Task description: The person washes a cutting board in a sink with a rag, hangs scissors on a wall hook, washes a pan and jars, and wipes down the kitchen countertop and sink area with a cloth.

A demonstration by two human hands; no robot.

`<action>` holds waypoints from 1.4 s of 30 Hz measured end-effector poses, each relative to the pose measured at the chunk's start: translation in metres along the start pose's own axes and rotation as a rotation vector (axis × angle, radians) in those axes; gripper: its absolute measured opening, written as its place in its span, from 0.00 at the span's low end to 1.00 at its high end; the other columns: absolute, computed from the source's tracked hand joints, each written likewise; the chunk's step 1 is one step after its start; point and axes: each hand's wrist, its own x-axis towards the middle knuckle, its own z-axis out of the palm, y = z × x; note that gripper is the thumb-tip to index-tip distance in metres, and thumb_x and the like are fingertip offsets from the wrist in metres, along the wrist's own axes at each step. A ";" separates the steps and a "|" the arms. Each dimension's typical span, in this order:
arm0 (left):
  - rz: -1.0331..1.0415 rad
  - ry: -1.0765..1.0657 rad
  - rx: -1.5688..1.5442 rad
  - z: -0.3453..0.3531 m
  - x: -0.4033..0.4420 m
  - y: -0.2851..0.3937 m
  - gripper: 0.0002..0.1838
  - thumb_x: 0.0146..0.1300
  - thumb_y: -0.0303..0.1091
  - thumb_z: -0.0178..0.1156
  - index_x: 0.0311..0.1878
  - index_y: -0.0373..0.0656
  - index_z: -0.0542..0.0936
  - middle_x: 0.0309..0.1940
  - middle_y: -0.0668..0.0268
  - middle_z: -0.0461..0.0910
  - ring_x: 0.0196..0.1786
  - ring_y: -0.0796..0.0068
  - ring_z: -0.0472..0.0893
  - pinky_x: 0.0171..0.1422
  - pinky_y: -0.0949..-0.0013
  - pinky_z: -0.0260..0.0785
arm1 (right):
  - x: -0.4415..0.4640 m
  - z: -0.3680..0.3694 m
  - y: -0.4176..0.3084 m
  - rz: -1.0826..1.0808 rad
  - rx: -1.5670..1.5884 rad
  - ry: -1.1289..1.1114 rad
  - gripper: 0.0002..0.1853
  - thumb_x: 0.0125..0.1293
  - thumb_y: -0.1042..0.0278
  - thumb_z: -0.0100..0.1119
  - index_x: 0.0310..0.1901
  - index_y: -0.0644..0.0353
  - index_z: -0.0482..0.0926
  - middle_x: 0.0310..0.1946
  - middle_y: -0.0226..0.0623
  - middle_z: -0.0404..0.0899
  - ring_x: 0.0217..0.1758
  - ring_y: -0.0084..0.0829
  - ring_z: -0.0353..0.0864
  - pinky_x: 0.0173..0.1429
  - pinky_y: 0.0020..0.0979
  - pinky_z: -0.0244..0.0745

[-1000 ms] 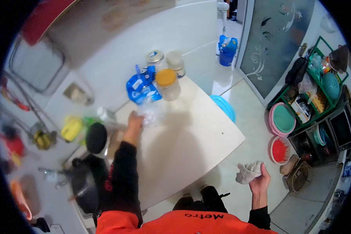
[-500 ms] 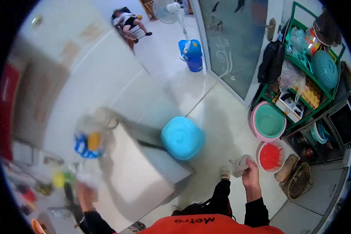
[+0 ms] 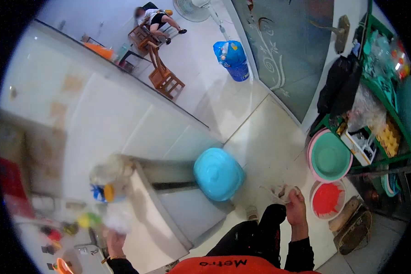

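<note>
My right hand [image 3: 297, 211] is closed, pinching a thin, crumpled, see-through plastic bag [image 3: 277, 193] that hangs out to its left above the floor. At the lower left, my left hand [image 3: 116, 243] is over the counter edge with its fingers curled up against a whitish, filmy plastic bag [image 3: 118, 222]; blur hides its exact shape. Beyond that hand, a blue-labelled container with a yellow cap [image 3: 108, 192] stands on the white counter [image 3: 153, 223]. A yellow-green item [image 3: 88, 220] lies just left of the bag.
An upturned blue basin [image 3: 218, 174] is beside the counter. To the right are a green basin [image 3: 329, 157], a red-bottomed bucket [image 3: 326, 200], a woven basket [image 3: 353, 233] and a green rack [image 3: 388, 157]. A person sits in the far room near a wooden chair [image 3: 166, 80] and a blue bin [image 3: 235, 68].
The view has turned left, bringing a wooden chair into sight. The bag in my right hand has spread and looks thinner. My left hand has shifted slightly right and down in view.
</note>
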 end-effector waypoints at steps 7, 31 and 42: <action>-0.063 0.135 0.007 0.082 -0.005 -0.008 0.16 0.63 0.36 0.56 0.55 0.46 0.73 0.50 0.64 0.78 0.51 0.67 0.78 0.51 0.63 0.75 | 0.095 -0.030 -0.023 0.208 0.011 0.013 0.17 0.68 0.64 0.51 0.55 0.63 0.68 0.53 0.40 0.72 0.56 0.36 0.73 0.60 0.41 0.69; 0.065 0.979 -0.603 0.057 -0.458 -0.234 0.18 0.63 0.24 0.48 0.57 0.39 0.69 0.52 0.61 0.75 0.50 0.65 0.78 0.53 0.58 0.74 | 0.086 0.073 0.018 0.626 -1.095 -0.689 0.27 0.63 0.55 0.57 0.59 0.61 0.65 0.50 0.40 0.74 0.54 0.40 0.74 0.53 0.46 0.71; -0.136 1.941 -1.208 0.396 -0.749 -0.409 0.11 0.63 0.33 0.50 0.46 0.40 0.73 0.37 0.66 0.75 0.36 0.72 0.76 0.37 0.68 0.72 | -0.147 0.171 0.026 1.286 -1.329 -1.417 0.22 0.65 0.63 0.55 0.57 0.64 0.66 0.53 0.42 0.73 0.55 0.39 0.74 0.57 0.45 0.70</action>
